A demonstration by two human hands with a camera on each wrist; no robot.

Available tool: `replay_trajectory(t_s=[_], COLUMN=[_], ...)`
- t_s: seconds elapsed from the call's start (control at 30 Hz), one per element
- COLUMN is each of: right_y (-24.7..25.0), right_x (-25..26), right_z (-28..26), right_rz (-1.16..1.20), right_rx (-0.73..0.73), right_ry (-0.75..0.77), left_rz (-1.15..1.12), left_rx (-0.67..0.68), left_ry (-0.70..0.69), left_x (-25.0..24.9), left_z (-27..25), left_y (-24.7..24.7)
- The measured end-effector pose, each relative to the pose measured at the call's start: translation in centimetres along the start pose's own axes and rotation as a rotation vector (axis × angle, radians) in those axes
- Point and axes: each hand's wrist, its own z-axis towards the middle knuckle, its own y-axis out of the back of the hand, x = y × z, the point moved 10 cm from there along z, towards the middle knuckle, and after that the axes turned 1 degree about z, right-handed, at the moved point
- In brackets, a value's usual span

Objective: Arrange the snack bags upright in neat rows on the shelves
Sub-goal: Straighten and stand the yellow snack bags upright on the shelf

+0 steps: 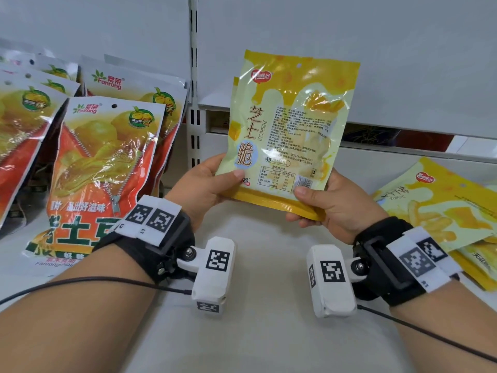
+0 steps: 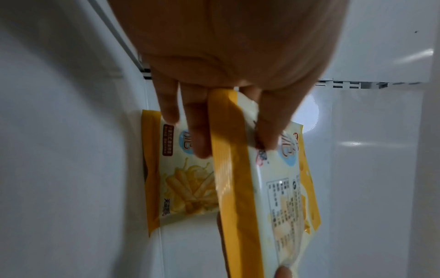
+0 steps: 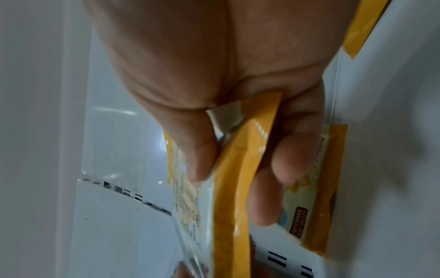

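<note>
While both hands, left hand [image 1: 207,179] and right hand [image 1: 330,208], pinch its bottom corners, yellow snack bag [image 1: 290,122] stands upright, presumably for shelving beside orange bags [image 1: 105,157].

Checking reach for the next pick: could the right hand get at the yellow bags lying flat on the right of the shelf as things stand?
Probably not yet: the right hand grips the held yellow bag together with the left hand. The path to the flat bags looks free.

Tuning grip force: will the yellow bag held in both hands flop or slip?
The yellow bag probably flops little: it stands upright though the left hand and right hand grip only its bottom. Its glossy film may slip. Likely light.
</note>
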Motion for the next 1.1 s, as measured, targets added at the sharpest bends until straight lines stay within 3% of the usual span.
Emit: replay_trajectory(t_s=[0.2, 0.4, 0.57, 0.8, 1.1], right_y=[-1.6, 0.8, 1.0, 1.4, 1.7], right_x=[-0.1, 1.1, 0.8, 3.1, 3.1], right_z=[-0.2, 0.2, 0.2, -0.5, -0.7], right_rz=[-0.005, 0.022, -0.050, 0.122, 0.101], right_rx=[0.133, -0.085, -0.097, -0.199, -0.261], right_ry=[0.013, 0.125, 0.097, 0.252, 0.215], left_rz=[-0.134, -0.161, -0.259, -0.250, -0.158], left_rx=[-0.062, 0.020, 0.037, 0.004, -0.029], left_ry=[0.030, -0.054, -0.103, -0.081, -0.048], left_x=[0.1, -0.7, -1.5, -1.1, -0.9], left_z=[-0.3, -0.5, -0.6, -0.5, -0.5], left_y=[0.5, -0.7, -1.1, -0.8, -0.5])
